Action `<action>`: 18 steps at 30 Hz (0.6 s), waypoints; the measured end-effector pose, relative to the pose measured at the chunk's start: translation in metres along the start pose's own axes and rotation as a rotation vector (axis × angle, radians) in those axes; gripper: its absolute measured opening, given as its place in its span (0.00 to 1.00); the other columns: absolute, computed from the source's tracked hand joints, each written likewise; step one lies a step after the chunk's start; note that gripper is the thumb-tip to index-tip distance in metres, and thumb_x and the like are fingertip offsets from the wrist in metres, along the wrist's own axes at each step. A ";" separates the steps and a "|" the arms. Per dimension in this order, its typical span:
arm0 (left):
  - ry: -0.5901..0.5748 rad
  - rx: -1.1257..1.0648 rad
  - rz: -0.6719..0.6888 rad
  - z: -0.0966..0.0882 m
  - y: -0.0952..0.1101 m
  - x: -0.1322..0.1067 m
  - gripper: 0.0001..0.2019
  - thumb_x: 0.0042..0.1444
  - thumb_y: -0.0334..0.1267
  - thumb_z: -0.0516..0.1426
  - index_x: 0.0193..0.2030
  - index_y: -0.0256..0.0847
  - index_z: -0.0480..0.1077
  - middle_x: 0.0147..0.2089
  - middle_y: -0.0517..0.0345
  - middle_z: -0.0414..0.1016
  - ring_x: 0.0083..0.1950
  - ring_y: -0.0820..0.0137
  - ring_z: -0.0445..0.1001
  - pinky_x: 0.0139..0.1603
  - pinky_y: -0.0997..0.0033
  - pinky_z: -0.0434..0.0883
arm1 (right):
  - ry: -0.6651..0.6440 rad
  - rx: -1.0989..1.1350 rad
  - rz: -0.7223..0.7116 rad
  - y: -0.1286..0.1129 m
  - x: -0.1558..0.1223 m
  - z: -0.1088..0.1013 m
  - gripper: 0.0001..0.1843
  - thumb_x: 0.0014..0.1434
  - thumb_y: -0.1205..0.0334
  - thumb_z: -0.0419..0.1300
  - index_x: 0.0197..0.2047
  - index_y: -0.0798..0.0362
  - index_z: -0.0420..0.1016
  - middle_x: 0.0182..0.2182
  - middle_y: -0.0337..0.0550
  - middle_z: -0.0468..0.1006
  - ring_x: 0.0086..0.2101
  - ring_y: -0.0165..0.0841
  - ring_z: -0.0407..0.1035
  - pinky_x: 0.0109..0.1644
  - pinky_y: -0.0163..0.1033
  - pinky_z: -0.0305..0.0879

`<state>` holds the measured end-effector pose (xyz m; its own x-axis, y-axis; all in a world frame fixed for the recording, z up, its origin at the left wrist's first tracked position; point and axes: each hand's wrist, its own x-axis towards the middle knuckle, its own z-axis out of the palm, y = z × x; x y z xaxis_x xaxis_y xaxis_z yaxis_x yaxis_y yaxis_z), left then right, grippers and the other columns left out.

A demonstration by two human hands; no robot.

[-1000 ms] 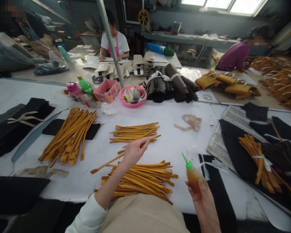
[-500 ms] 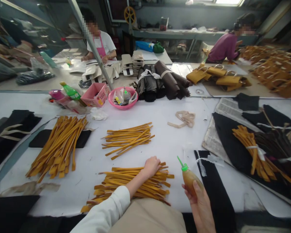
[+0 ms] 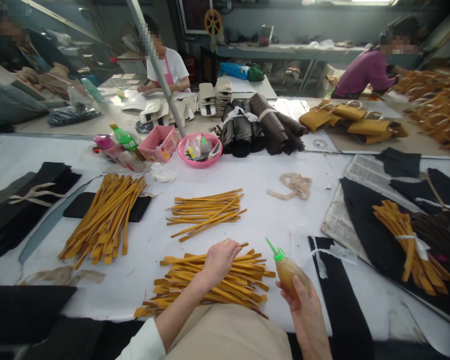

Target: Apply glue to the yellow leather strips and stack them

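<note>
My left hand (image 3: 219, 259) rests on the near pile of yellow leather strips (image 3: 213, 285), fingers pinched round the end of one strip at the pile's top. My right hand (image 3: 303, 315) grips a squeeze bottle of amber glue (image 3: 288, 272) with a green nozzle, held upright and tilted left beside the pile. A smaller pile of strips (image 3: 206, 212) lies farther out on the white table (image 3: 270, 220). A big fanned pile of strips (image 3: 105, 217) lies to the left.
Black fabric pieces (image 3: 341, 300) lie to my right and far left. A pink bowl (image 3: 199, 150), pink box (image 3: 158, 143) and green bottle (image 3: 123, 137) stand at the back. Dark rolled bundles (image 3: 258, 127) and tan bags (image 3: 352, 120) lie beyond. Other people work at tables behind.
My left hand laid a strip on the middle pile, came back to the near pile and now pinches a strip there. The glue bottle has stayed in my right hand.
</note>
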<state>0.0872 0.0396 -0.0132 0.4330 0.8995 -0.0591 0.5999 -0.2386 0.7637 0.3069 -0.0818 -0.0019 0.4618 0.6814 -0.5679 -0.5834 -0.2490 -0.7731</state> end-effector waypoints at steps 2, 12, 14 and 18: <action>0.024 -0.037 -0.048 -0.017 0.005 -0.009 0.14 0.67 0.44 0.51 0.33 0.45 0.71 0.33 0.57 0.72 0.34 0.67 0.69 0.37 0.70 0.60 | -0.035 -0.007 0.003 -0.001 -0.006 0.009 0.28 0.50 0.52 0.73 0.51 0.51 0.70 0.40 0.44 0.82 0.30 0.38 0.79 0.29 0.36 0.73; -0.052 -0.402 -0.189 -0.032 0.012 -0.036 0.16 0.67 0.48 0.48 0.39 0.42 0.71 0.26 0.64 0.66 0.29 0.71 0.64 0.33 0.73 0.59 | -0.141 -0.094 -0.045 -0.002 -0.032 0.033 0.30 0.50 0.53 0.72 0.54 0.49 0.69 0.42 0.46 0.82 0.32 0.40 0.78 0.31 0.39 0.72; -0.033 -0.445 -0.183 -0.029 0.011 -0.037 0.19 0.68 0.49 0.45 0.36 0.41 0.69 0.25 0.64 0.62 0.28 0.72 0.62 0.33 0.72 0.58 | -0.148 -0.110 -0.055 -0.002 -0.035 0.034 0.31 0.50 0.53 0.73 0.55 0.49 0.69 0.42 0.46 0.82 0.32 0.39 0.78 0.31 0.38 0.72; -0.014 -0.608 -0.177 -0.025 0.013 -0.037 0.17 0.65 0.50 0.50 0.31 0.40 0.63 0.26 0.65 0.57 0.29 0.73 0.56 0.31 0.73 0.56 | -0.135 -0.111 -0.066 -0.004 -0.042 0.035 0.32 0.48 0.54 0.74 0.54 0.49 0.69 0.42 0.45 0.82 0.32 0.39 0.77 0.31 0.38 0.72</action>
<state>0.0618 0.0131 0.0149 0.3740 0.9002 -0.2231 0.1753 0.1676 0.9701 0.2671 -0.0852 0.0349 0.3985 0.7829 -0.4777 -0.4743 -0.2699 -0.8380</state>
